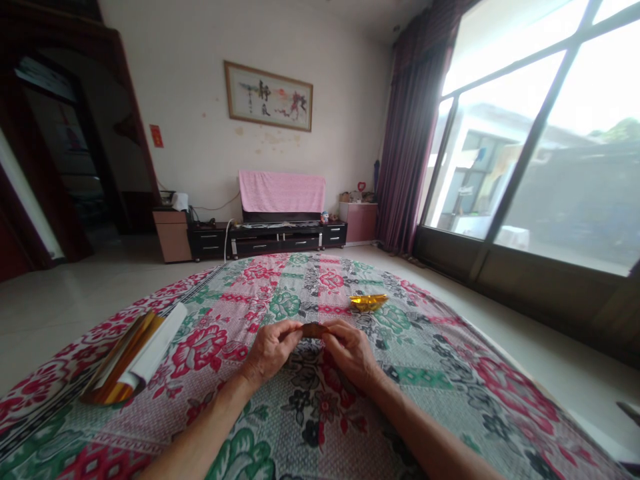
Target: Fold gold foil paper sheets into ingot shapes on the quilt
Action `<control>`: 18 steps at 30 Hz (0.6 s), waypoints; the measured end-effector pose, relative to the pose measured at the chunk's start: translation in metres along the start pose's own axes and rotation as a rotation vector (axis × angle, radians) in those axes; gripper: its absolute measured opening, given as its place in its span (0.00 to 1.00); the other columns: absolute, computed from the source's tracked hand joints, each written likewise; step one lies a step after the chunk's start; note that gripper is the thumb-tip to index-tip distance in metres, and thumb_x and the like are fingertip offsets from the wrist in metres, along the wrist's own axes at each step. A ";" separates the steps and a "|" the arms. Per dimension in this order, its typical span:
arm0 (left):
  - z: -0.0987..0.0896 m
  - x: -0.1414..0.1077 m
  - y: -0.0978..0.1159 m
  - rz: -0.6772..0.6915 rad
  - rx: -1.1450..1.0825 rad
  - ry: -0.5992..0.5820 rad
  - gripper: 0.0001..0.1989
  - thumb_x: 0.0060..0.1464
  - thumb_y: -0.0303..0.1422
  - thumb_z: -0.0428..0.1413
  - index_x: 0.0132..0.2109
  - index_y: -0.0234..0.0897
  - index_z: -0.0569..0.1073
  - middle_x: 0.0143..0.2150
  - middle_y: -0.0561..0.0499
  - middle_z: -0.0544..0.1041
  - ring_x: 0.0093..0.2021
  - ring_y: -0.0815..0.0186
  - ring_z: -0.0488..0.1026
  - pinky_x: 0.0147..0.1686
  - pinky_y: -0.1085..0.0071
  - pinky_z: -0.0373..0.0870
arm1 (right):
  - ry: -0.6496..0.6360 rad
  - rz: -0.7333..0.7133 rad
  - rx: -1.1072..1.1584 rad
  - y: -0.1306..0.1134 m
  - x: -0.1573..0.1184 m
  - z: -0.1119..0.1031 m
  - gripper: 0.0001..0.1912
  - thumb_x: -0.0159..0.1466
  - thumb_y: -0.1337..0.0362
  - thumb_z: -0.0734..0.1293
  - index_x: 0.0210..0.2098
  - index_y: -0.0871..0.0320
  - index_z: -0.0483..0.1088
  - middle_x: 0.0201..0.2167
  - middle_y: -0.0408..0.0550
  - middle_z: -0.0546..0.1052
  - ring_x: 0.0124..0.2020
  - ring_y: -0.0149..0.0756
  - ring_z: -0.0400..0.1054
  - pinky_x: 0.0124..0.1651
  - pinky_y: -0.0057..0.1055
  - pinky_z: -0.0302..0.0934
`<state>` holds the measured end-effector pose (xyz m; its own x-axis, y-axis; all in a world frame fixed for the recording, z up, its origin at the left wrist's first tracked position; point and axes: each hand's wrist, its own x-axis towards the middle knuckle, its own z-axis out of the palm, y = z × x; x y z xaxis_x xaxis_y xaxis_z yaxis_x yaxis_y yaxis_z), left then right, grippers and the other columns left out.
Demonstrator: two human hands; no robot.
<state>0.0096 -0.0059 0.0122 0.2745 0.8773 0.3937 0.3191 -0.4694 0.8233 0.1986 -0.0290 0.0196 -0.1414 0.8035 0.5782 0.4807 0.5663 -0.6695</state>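
Between my two hands, a small strip of folded gold paper (pixel 314 330) is stretched just above the tablecloth, looking brown in the shade. My left hand (pixel 273 347) pinches its left end between thumb and fingers. At the other end, the fingers of my right hand (pixel 350 348) are closed on it in the same way. A folded shiny gold paper ingot (pixel 369 303) rests on the cloth beyond my right hand. To the left lies a curled stack of gold and white paper sheets (pixel 133 360).
A flowered cloth (pixel 240 413) covers the rounded table. Past its far edge stand a low black TV cabinet (pixel 280 243) and a television under a pink cover (pixel 283 191). Purple curtains (pixel 407 133) and large windows are on the right, a doorway on the left.
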 end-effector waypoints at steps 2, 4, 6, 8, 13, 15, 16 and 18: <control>0.001 0.001 0.000 0.000 -0.022 0.011 0.14 0.53 0.37 0.51 0.42 0.36 0.77 0.37 0.50 0.79 0.37 0.64 0.75 0.38 0.72 0.70 | 0.008 0.021 0.012 0.000 0.000 0.000 0.11 0.59 0.67 0.60 0.28 0.59 0.75 0.30 0.46 0.77 0.30 0.32 0.70 0.35 0.25 0.60; 0.002 0.002 -0.002 0.005 -0.051 0.018 0.14 0.53 0.37 0.52 0.42 0.36 0.76 0.40 0.49 0.79 0.40 0.63 0.75 0.42 0.71 0.70 | 0.007 0.043 0.032 -0.001 0.001 0.000 0.11 0.59 0.67 0.61 0.27 0.59 0.74 0.29 0.46 0.77 0.29 0.32 0.69 0.34 0.24 0.60; 0.004 0.002 -0.005 -0.003 -0.087 0.025 0.15 0.53 0.37 0.52 0.44 0.36 0.76 0.41 0.48 0.79 0.41 0.62 0.75 0.43 0.71 0.70 | -0.002 0.065 0.047 -0.002 0.001 0.000 0.11 0.59 0.66 0.61 0.26 0.59 0.74 0.28 0.45 0.76 0.28 0.32 0.69 0.32 0.24 0.59; 0.005 0.003 -0.008 -0.023 -0.129 0.026 0.16 0.53 0.38 0.52 0.46 0.35 0.74 0.41 0.48 0.79 0.42 0.62 0.75 0.44 0.70 0.70 | -0.014 0.085 0.054 -0.002 0.001 -0.001 0.12 0.59 0.66 0.60 0.26 0.60 0.74 0.26 0.44 0.75 0.27 0.31 0.67 0.31 0.24 0.58; 0.005 0.002 -0.004 -0.045 -0.168 0.022 0.17 0.51 0.37 0.53 0.47 0.35 0.73 0.40 0.48 0.79 0.41 0.62 0.76 0.44 0.69 0.70 | -0.014 0.125 0.035 0.002 0.001 0.000 0.15 0.60 0.63 0.60 0.21 0.61 0.72 0.20 0.42 0.71 0.22 0.28 0.62 0.26 0.22 0.54; 0.004 0.001 0.001 -0.028 -0.140 -0.017 0.15 0.51 0.36 0.54 0.45 0.35 0.75 0.39 0.49 0.79 0.39 0.63 0.75 0.42 0.71 0.70 | -0.011 0.133 0.023 0.004 0.001 0.000 0.16 0.60 0.62 0.59 0.21 0.61 0.72 0.19 0.41 0.70 0.21 0.28 0.61 0.25 0.22 0.54; 0.003 0.001 0.003 -0.019 -0.109 -0.042 0.14 0.50 0.35 0.54 0.43 0.35 0.75 0.37 0.50 0.79 0.38 0.64 0.75 0.40 0.72 0.70 | -0.012 0.134 0.016 0.005 0.001 0.000 0.16 0.60 0.62 0.59 0.22 0.61 0.72 0.19 0.41 0.70 0.21 0.28 0.61 0.25 0.22 0.53; 0.002 0.001 0.005 -0.024 -0.043 -0.048 0.12 0.49 0.35 0.54 0.39 0.35 0.77 0.33 0.51 0.78 0.33 0.65 0.73 0.35 0.74 0.69 | -0.024 0.128 0.000 0.004 0.001 0.001 0.15 0.60 0.62 0.60 0.24 0.61 0.73 0.19 0.41 0.70 0.22 0.28 0.62 0.25 0.23 0.53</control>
<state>0.0131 -0.0078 0.0162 0.3106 0.8821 0.3541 0.2876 -0.4423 0.8495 0.1997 -0.0254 0.0172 -0.1000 0.8734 0.4766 0.4962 0.4590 -0.7369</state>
